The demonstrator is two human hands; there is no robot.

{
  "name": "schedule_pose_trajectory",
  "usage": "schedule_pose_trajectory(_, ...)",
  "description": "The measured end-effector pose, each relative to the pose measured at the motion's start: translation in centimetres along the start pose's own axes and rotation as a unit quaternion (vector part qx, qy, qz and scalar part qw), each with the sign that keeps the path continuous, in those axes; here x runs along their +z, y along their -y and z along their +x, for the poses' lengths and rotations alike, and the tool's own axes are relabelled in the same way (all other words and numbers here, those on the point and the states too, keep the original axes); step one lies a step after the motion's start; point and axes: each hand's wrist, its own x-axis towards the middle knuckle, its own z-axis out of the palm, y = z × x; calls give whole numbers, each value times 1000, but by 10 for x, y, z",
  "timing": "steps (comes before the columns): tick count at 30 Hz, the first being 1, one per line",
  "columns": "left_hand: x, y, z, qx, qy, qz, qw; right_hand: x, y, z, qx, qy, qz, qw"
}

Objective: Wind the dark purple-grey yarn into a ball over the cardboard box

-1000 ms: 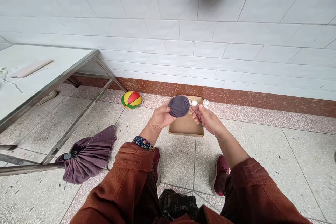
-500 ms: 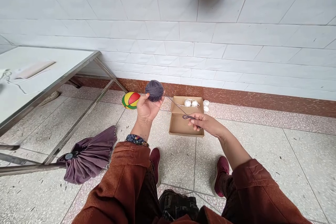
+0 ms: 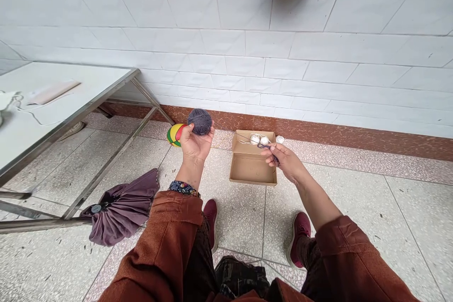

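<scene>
Left of the open cardboard box (image 3: 253, 170) I note a tricolour ball (image 3: 173, 134), part-hidden by the left grip (image 3: 194, 144); beyond it, a purple umbrella (image 3: 122, 210) and steel-framed bench (image 3: 102, 73). Two white yarn balls (image 3: 255, 138) sit in the box's lid. Left of the box, my left grip cups the yarn ball (image 3: 200, 121): dark grey, round, neatly wound. My right grip (image 3: 286, 163), over the box's right edge, pinches its looped strand (image 3: 264, 146).
</scene>
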Motion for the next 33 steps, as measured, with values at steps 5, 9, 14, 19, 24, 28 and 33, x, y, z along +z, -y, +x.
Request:
schedule_pose_trajectory(5,2,3,-1,2,2,8,1000,-9,-7,6,-15,-91,-159,983)
schedule_pose_trajectory(9,3,2,0,8,-16,1,1000,-23,-7,7,-45,-147,-335,930)
schedule_pose_trajectory(14,1,-2,4,31,-37,1,999,-45,-4,3,-2,-187,-501,845)
schedule_pose_trajectory(19,-5,-12,12,52,-73,-5,996,-79,8,-5,86,-216,-599,766)
schedule_pose_trajectory(24,-18,-32,19,114,-102,-18,988,-118,22,-16,175,-256,-601,737)
schedule_pose_trajectory(28,-25,-46,23,172,-129,-29,976,-137,22,-23,189,-276,-599,728)
schedule_pose_trajectory(33,-11,-24,19,103,-96,75,987,-125,17,-19,91,-259,-580,767)
